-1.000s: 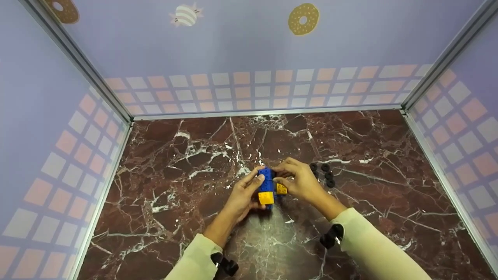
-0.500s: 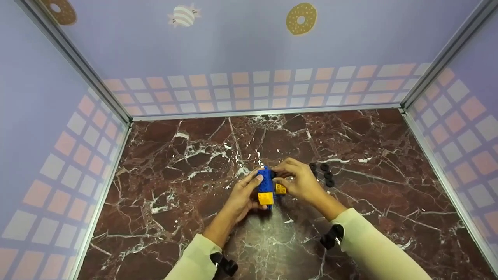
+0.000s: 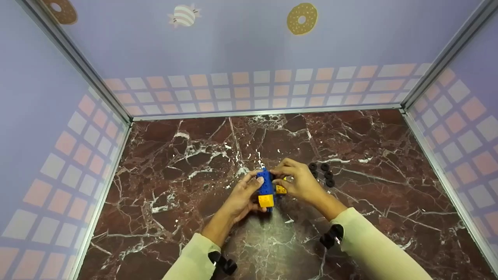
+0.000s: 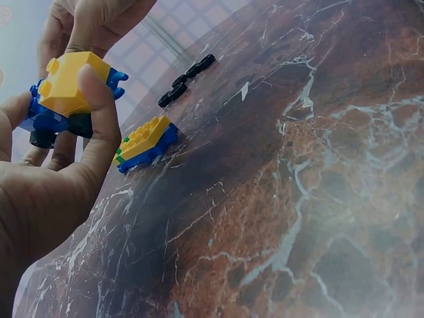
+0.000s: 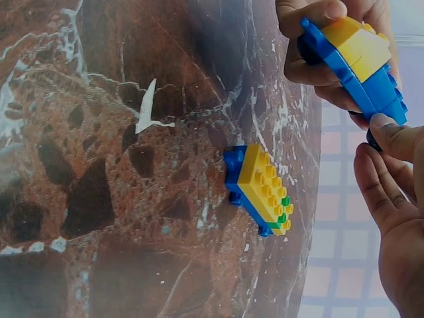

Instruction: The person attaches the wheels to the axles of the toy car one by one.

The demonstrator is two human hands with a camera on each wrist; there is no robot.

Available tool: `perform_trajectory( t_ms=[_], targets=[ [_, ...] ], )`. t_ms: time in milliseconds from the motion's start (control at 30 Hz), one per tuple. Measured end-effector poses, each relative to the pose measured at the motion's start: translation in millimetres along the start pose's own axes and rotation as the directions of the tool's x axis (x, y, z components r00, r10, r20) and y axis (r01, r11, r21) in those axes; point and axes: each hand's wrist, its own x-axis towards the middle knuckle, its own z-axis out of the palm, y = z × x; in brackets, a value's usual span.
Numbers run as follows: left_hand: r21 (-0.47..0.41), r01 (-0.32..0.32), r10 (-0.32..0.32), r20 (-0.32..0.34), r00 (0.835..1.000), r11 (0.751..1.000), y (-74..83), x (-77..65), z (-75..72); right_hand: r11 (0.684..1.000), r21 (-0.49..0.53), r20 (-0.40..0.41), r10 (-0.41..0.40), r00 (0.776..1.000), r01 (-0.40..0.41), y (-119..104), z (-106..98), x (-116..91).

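My left hand [image 3: 243, 196] grips a toy car [image 3: 265, 184] of blue bricks with a sloped yellow brick [image 4: 74, 83] on one end. Its thumb lies on one side of the car and the fingers wrap the other. Black wheels [image 4: 81, 124] show under the body in the left wrist view. From the right, my right hand [image 3: 297, 179] pinches a small black wheel [image 5: 373, 140] between thumb and finger, right at the car's blue end. Below the hands, a second toy car [image 5: 260, 189], yellow bricks with a green piece on a blue base, sits on the table.
Several loose black wheels [image 3: 329, 175] lie on the table to the right of my right hand. The dark red marbled tabletop [image 3: 186, 210] is bounded by a patterned back wall [image 3: 249, 46] and side walls.
The held car has shifted slightly toward me and turned a little. My right hand has moved slightly left, and more of the second car shows beside it.
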Motion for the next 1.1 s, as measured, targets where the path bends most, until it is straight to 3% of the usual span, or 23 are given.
perform_trajectory(
  t_ms=[200, 567, 1100],
  targets=[
    [-0.010, -0.015, 0.015, -0.009, 1.000, 1.000, 0.0, 0.3, 0.6, 1.000, -0.013, 0.007, 0.000, 1.000, 0.000, -2.9, -1.7, 2.1],
    [-0.068, 0.017, -0.018, -0.021, 1.000, 0.998, -2.3, 1.3, 2.7, 0.998, 0.009, 0.031, 0.059, 0.998, -0.060, -0.4, -2.1, 0.8],
    [-0.096, 0.021, -0.024, -0.037, 0.999, 0.995, -1.8, 1.4, 2.1, 0.998, -0.003, 0.046, 0.061, 0.997, -0.061, 4.7, -6.3, -1.4]
  ],
)
